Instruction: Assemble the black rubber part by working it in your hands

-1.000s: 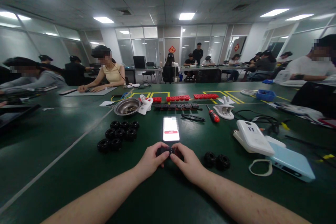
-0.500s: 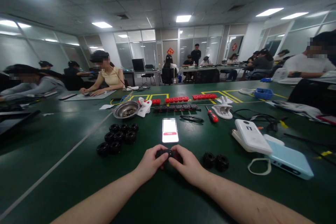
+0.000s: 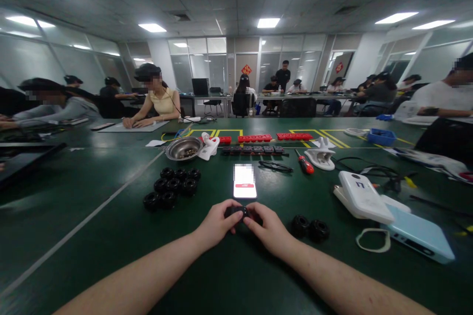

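Between my two hands, just below a lit phone (image 3: 244, 192), is a small black wheel (image 3: 241, 210). My left hand (image 3: 218, 221) is closed around its left side, thumb along the front. From the other side, the fingers and thumb of my right hand (image 3: 266, 225) pinch it. My fingers cover much of the wheel, so its inner details are hidden. Two similar black wheels (image 3: 319, 231) lie to the right of my right hand. Several more black wheels (image 3: 173, 186) are grouped in rows at the left.
A metal bowl (image 3: 181, 148) holds small parts. Behind the phone are black chassis-like parts (image 3: 254, 151), red trays (image 3: 254, 138), glasses (image 3: 275, 166) and a red screwdriver (image 3: 306, 164). White devices (image 3: 364, 197), a light blue box (image 3: 417, 232) and cables stand right. Co-workers sit beyond.
The view has shifted slightly, so the scene sits a little further right. Both hands still hold the wheel, with the fingers slightly rearranged around it.
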The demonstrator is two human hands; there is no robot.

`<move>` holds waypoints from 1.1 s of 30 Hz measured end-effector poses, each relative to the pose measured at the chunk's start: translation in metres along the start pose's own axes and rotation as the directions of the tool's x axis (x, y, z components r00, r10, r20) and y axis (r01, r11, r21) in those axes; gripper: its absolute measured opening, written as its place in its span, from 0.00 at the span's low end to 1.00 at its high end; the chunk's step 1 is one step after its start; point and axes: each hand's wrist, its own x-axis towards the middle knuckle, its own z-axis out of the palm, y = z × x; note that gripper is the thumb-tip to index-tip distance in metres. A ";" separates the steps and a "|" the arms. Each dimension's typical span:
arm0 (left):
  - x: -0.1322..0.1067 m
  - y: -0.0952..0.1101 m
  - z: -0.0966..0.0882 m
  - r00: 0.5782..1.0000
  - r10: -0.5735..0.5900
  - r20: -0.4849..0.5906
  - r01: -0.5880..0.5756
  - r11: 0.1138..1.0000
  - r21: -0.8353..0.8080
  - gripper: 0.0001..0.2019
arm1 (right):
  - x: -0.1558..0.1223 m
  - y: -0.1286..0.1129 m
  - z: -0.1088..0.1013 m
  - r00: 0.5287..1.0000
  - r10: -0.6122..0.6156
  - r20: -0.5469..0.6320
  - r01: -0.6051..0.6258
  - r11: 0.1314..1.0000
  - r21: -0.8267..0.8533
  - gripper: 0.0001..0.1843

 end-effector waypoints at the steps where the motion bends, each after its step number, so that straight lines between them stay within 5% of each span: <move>1: -0.001 0.001 0.001 1.000 0.005 -0.010 -0.005 1.000 0.007 0.15 | 0.000 -0.001 0.000 1.000 -0.001 -0.004 0.001 1.000 -0.006 0.08; 20: -0.007 0.008 0.002 0.998 0.038 0.050 -0.046 0.983 0.177 0.16 | -0.002 -0.002 -0.005 1.000 -0.003 -0.006 0.003 0.999 -0.041 0.13; 25: -0.001 0.000 -0.001 1.000 0.005 0.018 -0.005 0.999 0.038 0.18 | 0.000 -0.001 -0.001 1.000 0.010 -0.004 -0.010 1.000 -0.016 0.05; 33: -0.001 -0.003 0.001 0.999 0.015 -0.048 -0.017 0.999 -0.038 0.16 | -0.002 -0.002 -0.001 0.999 -0.033 -0.023 0.032 0.997 -0.075 0.10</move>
